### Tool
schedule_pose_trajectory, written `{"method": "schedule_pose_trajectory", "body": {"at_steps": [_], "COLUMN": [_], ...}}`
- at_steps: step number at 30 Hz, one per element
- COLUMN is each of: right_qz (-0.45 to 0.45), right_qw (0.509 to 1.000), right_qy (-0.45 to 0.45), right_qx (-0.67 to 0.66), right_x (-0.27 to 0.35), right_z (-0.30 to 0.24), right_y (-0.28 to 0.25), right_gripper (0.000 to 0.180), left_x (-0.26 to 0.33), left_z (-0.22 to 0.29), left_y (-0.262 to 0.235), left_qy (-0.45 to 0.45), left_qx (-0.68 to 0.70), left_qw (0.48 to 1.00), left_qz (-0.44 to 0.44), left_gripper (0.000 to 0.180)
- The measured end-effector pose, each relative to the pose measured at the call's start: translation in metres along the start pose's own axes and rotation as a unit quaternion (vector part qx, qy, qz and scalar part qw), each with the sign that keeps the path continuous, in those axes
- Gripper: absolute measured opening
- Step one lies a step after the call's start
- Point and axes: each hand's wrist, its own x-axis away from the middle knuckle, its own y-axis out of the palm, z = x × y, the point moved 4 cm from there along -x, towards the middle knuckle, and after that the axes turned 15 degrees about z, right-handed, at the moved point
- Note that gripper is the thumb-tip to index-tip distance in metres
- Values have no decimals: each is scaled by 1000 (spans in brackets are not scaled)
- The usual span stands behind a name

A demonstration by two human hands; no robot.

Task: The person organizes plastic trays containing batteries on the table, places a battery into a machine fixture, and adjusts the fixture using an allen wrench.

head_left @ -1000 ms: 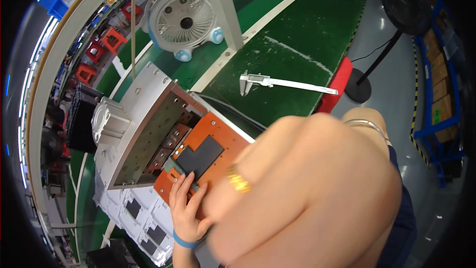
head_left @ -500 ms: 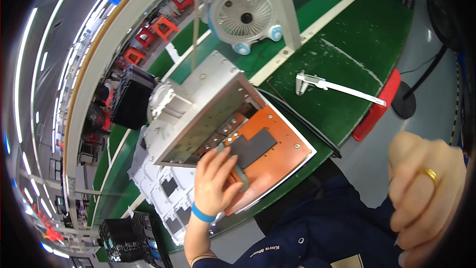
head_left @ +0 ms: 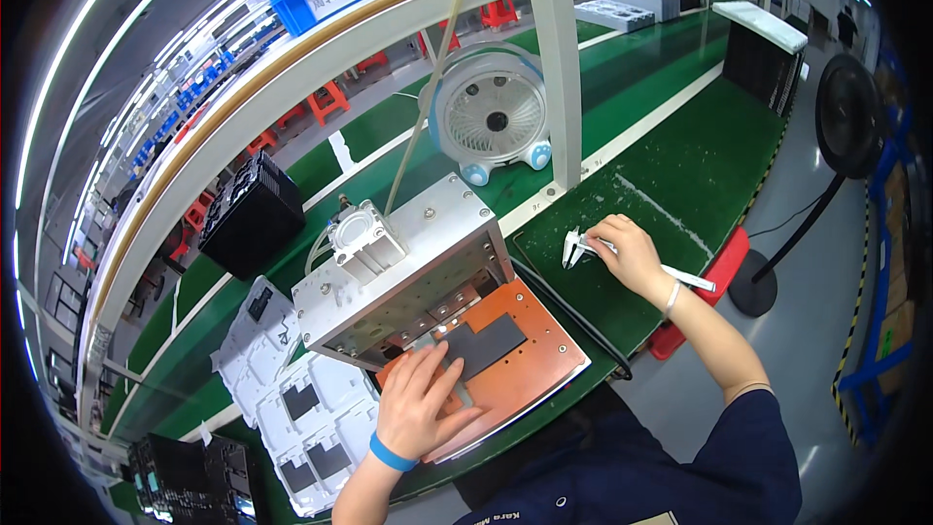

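Observation:
My left hand (head_left: 418,403), with a blue wristband, lies over the orange plate (head_left: 549,340) of a silver press (head_left: 418,233), its fingers spread. Its fingertips touch the left end of a flat dark grey pad (head_left: 494,345). Part of a grey piece shows under those fingers, mostly hidden. Off to the right of the press, my right hand (head_left: 624,251) is closed around the sliding part of a caliper (head_left: 692,280). The caliper's jaws stick out to the left, and its beam runs right under my hand.
White moulded trays (head_left: 352,384) with dark pads sit left of the press. A black cable (head_left: 583,326) runs along its right side. Behind it stand a small fan (head_left: 496,122) and a white post (head_left: 554,68). A red stool (head_left: 724,267) is at the bench's right edge.
My right hand has gone from the lower right, in the air, to the caliper and closed on it. The left hand stays on the plate, its fingers now flatter. The whole view has shifted.

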Motion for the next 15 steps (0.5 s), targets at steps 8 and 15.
{"method": "schedule_pose_trajectory", "body": {"at_steps": [8, 15], "right_qz": [-288, -284], "right_qw": [934, 928], "right_qy": [112, 149], "right_qx": [179, 189], "right_x": [-19, -20], "right_z": [7, 34], "right_y": [117, 152], "right_gripper": [24, 38], "left_x": [-12, -62], "left_z": [62, 106], "left_y": [-84, -110], "left_qy": [110, 5], "left_qx": [506, 787], "left_qw": [849, 618], "left_qz": [107, 2], "left_gripper": [35, 70]}}
